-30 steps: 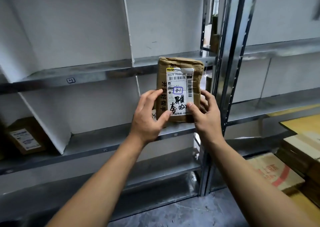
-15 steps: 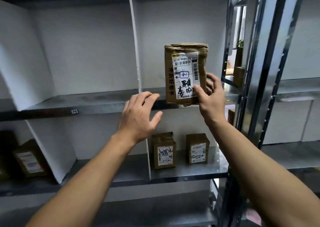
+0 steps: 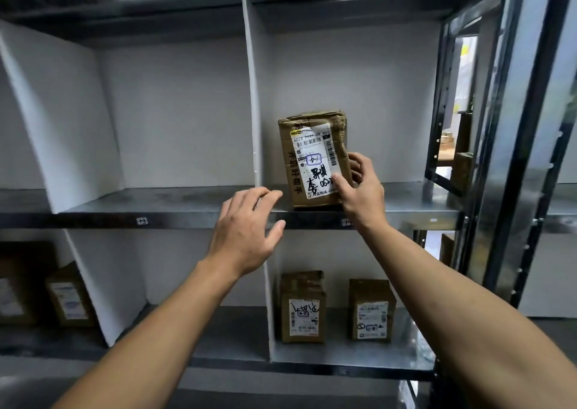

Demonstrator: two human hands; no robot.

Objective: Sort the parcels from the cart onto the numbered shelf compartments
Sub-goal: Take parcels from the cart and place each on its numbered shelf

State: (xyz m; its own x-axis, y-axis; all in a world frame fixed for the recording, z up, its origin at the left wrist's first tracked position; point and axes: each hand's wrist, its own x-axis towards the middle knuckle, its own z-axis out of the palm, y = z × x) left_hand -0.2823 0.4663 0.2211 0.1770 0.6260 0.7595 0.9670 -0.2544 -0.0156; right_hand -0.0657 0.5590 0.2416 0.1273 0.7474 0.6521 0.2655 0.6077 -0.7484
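A brown cardboard parcel (image 3: 313, 158) with a white label and black handwriting stands upright on the metal shelf (image 3: 187, 212), in the right-hand compartment just past the white divider (image 3: 251, 96). My right hand (image 3: 360, 190) grips its lower right corner, thumb on the label and fingers behind. My left hand (image 3: 246, 233) hovers open just left of and below the parcel, in front of the shelf edge, holding nothing.
On the shelf below stand two more brown parcels (image 3: 303, 307) (image 3: 371, 310) in the right compartment. Other parcels (image 3: 70, 296) sit at the lower left. A dark metal upright (image 3: 512, 158) frames the rack on the right. Small number tags (image 3: 142, 221) mark the shelf edge.
My left hand let go of the parcel. My right hand carried it up alone and set its bottom edge on the upper shelf. My view tilted upward.
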